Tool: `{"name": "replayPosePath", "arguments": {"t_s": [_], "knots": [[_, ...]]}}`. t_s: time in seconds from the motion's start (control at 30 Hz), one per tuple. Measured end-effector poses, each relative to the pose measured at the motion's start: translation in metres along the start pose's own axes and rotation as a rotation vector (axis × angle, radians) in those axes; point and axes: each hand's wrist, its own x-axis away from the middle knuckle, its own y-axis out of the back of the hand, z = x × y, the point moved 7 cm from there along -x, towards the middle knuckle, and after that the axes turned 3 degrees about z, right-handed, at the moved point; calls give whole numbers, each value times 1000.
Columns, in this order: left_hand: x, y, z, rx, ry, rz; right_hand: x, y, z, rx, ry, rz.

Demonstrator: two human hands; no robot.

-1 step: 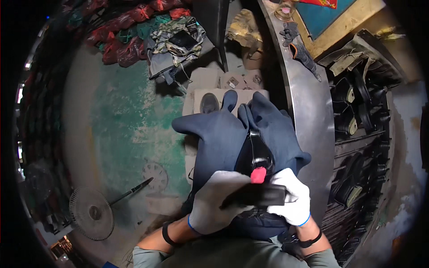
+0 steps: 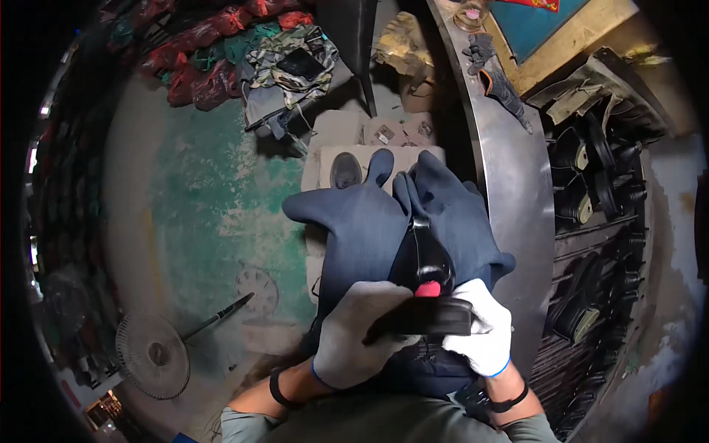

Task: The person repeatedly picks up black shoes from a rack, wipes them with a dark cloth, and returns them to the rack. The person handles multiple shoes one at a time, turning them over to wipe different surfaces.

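Note:
A black, curved shoe sole [image 2: 421, 317] is held across my lap in both white-gloved hands, edge toward me. My left hand [image 2: 363, 332] is closed round its left end, with the fingers partly hidden behind it. At the other end, my right hand [image 2: 484, 331] pinches the sole. Just beyond the sole, a glossy black shoe [image 2: 419, 255] lies between my thighs, its front pointing away from me. A pinkish-red piece [image 2: 427, 289] shows at the near part of the shoe, partly covered by the sole. Dark blue cloth [image 2: 362, 236] covers my legs under the shoe.
A metal bench [image 2: 517, 199] runs along my right side, with a dark glove [image 2: 502, 92] on it. Beyond stands a rack of black shoes [image 2: 580, 199]. On the left are a fan [image 2: 153, 353], a stool with camouflage cloth [image 2: 306, 70] and red plastic bags [image 2: 214, 81].
The sole has shifted slightly up and now covers more of the pinkish-red piece. Both hands keep their hold on it.

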Motion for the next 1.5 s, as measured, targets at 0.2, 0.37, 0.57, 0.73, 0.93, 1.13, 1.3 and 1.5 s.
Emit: {"name": "replayPosePath", "arguments": {"t_s": [0.2,0.37,0.57,0.73,0.93,1.13,1.3,1.5], "knots": [[-35,2,31,7,386,132,-23,9,12,447,-28,-179],[-45,9,16,-221,306,193,-26,19,24,652,-54,-126],[-8,-12,-31,-516,-121,-126,3,-22,47,848,454,-213],[36,16,-72,-104,-223,-275,60,-48,91,857,637,-303],[61,10,-68,-35,20,-169,68,-49,77,513,595,-113],[66,1,-63,286,257,-168,55,-62,47,162,311,-288],[79,9,-54,-99,36,-246,50,-74,49,274,340,-268],[94,-4,-74,-129,242,-252,69,-57,14,-60,251,-129]]}}
